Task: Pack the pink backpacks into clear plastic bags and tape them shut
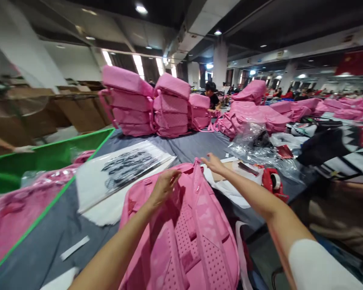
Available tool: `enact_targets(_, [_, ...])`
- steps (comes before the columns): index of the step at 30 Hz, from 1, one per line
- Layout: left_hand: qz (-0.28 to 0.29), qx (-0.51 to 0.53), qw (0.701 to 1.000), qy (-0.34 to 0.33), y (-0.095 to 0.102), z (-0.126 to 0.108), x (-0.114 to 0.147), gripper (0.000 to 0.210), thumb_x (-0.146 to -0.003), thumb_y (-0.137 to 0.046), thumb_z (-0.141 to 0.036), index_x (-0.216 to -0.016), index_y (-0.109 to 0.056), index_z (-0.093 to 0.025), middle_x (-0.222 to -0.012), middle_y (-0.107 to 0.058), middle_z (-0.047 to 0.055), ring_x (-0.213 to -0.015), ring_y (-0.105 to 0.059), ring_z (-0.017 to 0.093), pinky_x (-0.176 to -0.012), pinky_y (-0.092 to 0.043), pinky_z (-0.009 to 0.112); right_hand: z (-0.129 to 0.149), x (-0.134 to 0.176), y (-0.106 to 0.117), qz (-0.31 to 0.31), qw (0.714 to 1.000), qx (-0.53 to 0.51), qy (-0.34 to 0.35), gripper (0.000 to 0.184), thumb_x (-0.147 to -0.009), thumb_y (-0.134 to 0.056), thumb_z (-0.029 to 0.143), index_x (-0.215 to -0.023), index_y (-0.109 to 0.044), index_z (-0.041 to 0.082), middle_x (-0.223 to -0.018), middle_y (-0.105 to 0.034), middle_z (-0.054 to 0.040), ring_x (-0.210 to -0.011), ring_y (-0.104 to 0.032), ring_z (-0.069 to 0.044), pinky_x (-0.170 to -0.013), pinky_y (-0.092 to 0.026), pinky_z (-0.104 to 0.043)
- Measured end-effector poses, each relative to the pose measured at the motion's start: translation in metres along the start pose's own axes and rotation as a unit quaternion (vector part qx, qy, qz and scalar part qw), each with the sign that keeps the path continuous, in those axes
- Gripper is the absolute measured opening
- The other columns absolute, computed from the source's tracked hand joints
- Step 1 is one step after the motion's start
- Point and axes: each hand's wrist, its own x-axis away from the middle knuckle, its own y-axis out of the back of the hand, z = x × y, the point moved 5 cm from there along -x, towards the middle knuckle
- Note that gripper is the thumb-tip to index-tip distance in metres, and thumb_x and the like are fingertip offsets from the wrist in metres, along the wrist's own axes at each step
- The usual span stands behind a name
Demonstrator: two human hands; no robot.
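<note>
A pink backpack (187, 225) lies in front of me with its dotted back panel and shoulder straps facing up. Above its upper left part, my left hand (165, 186) has its fingers curled together; whatever they may hold is hidden. My right hand (214, 164) is beside the top of the bag with its fingers stretched out and apart, and nothing shows in it. White paper and brown card (220, 177) lie under the right forearm. A red tape dispenser (274, 183) stands just right of that forearm.
Stacked pink backpacks (128, 102) stand at the back of the grey table (99, 237). On the left are a printed white pack (124, 169) and a green-sided bin (78, 151) holding pink bags. Clear plastic bags (257, 141) lie right. Another person's hand (24, 149) is far left.
</note>
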Motion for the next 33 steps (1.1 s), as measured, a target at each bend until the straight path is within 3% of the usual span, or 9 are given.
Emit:
enact_targets(2, [0.117, 0.061, 0.991, 0.007, -0.028, -0.003, -0.011, 0.025, -0.078, -0.058, -0.042, -0.085, -0.072, -0.022, -0.087, -0.076, 0.007, -0.084, -0.069, 0.028, -0.082, -0.054, 0.038, 0.009, -0.014, -0.011, 0.017, 1.0, -0.009, -0.013, 0.036, -0.104, -0.054, 0.043, -0.101, -0.072, 0.012, -0.073, -0.071, -0.0059, -0.074, -0.067, -0.019, -0.062, -0.042, -0.024])
enact_targets(4, [0.154, 0.08, 0.985, 0.013, -0.045, -0.004, -0.021, 0.031, -0.074, -0.057, -0.043, -0.09, -0.072, -0.021, -0.086, -0.076, 0.006, -0.085, -0.07, 0.028, -0.084, -0.054, 0.038, 0.027, -0.018, -0.016, 0.008, 1.0, -0.009, 0.005, 0.032, -0.101, -0.058, 0.041, -0.089, -0.073, 0.016, -0.078, -0.073, -0.0056, -0.077, -0.068, -0.019, -0.062, -0.042, -0.023])
enact_targets(7, [0.126, 0.106, 0.986, 0.02, -0.054, -0.006, -0.034, 0.041, -0.077, -0.053, -0.044, -0.107, -0.069, -0.021, -0.088, -0.075, 0.005, -0.086, -0.07, 0.026, -0.086, -0.055, 0.039, 0.053, -0.018, -0.008, -0.033, 0.999, 0.005, 0.042, 0.026, -0.098, -0.061, 0.044, -0.106, -0.071, 0.022, -0.101, -0.076, -0.005, -0.096, -0.069, -0.023, -0.073, -0.045, -0.026])
enact_targets(10, [0.09, 0.116, 0.988, 0.04, -0.058, -0.015, -0.041, 0.035, -0.081, -0.052, -0.043, -0.105, -0.066, -0.021, -0.093, -0.075, 0.006, -0.087, -0.069, 0.025, -0.087, -0.055, 0.04, 0.053, -0.021, 0.001, -0.043, 0.998, 0.029, 0.034, 0.047, -0.093, -0.064, 0.054, -0.126, -0.064, 0.02, -0.105, -0.076, -0.0105, -0.099, -0.07, -0.029, -0.079, -0.047, -0.034])
enact_targets(13, [0.067, 0.095, 0.992, 0.055, -0.062, -0.025, -0.036, 0.02, -0.082, -0.054, -0.036, -0.09, -0.063, -0.021, -0.094, -0.074, 0.008, -0.092, -0.069, 0.027, -0.094, -0.053, 0.044, 0.031, -0.025, -0.002, -0.008, 0.999, 0.045, -0.015, 0.046, -0.085, -0.074, 0.054, -0.108, -0.071, 0.013, -0.091, -0.076, -0.0139, -0.088, -0.07, -0.03, -0.075, -0.049, -0.036])
enact_targets(16, [0.041, 0.083, 0.993, 0.077, -0.065, -0.024, -0.019, 0.012, -0.078, -0.053, -0.023, -0.086, -0.062, -0.021, -0.09, -0.073, 0.007, -0.091, -0.069, 0.025, -0.093, -0.054, 0.043, 0.019, -0.025, -0.016, 0.04, 0.998, 0.039, -0.009, 0.038, -0.092, -0.067, 0.051, -0.078, -0.07, 0.015, -0.069, -0.071, -0.0054, -0.07, -0.068, -0.022, -0.065, -0.047, -0.028])
enact_targets(21, [0.0, 0.102, 0.99, 0.098, -0.059, -0.014, 0.003, 0.021, -0.083, -0.044, -0.013, -0.09, -0.063, -0.018, -0.081, -0.071, 0.004, -0.074, -0.069, 0.017, -0.074, -0.058, 0.032, 0.033, -0.023, 0.0, -0.04, 0.993, 0.066, 0.092, 0.026, -0.101, -0.053, 0.037, -0.094, -0.067, 0.016, -0.096, -0.074, -0.012, -0.09, -0.07, -0.023, -0.072, -0.046, -0.027])
enact_targets(26, [0.0, 0.081, 0.996, 0.022, -0.055, -0.042, -0.011, 0.02, -0.08, -0.062, -0.014, -0.097, -0.069, -0.02, -0.101, -0.075, 0.004, -0.097, -0.069, 0.02, -0.093, -0.055, 0.034, 0.051, 0.005, 0.034, -0.135, 0.943, 0.057, 0.298, 0.023, -0.096, -0.059, 0.043, -0.095, -0.061, 0.02, -0.088, -0.072, -0.0098, -0.082, -0.07, -0.023, -0.074, -0.049, -0.029])
enact_targets(33, [0.001, -0.037, 0.999, 0.017, -0.066, -0.06, -0.025, 0.023, -0.091, -0.058, -0.013, -0.07, -0.068, -0.015, -0.084, -0.072, 0.011, -0.093, -0.069, 0.026, -0.092, -0.053, 0.04, 0.033, 0.049, 0.025, -0.129, 0.938, -0.029, 0.322, 0.023, -0.093, -0.049, 0.044, -0.088, -0.055, 0.022, -0.075, -0.067, -0.0045, -0.064, -0.063, -0.02, -0.065, -0.05, -0.03])
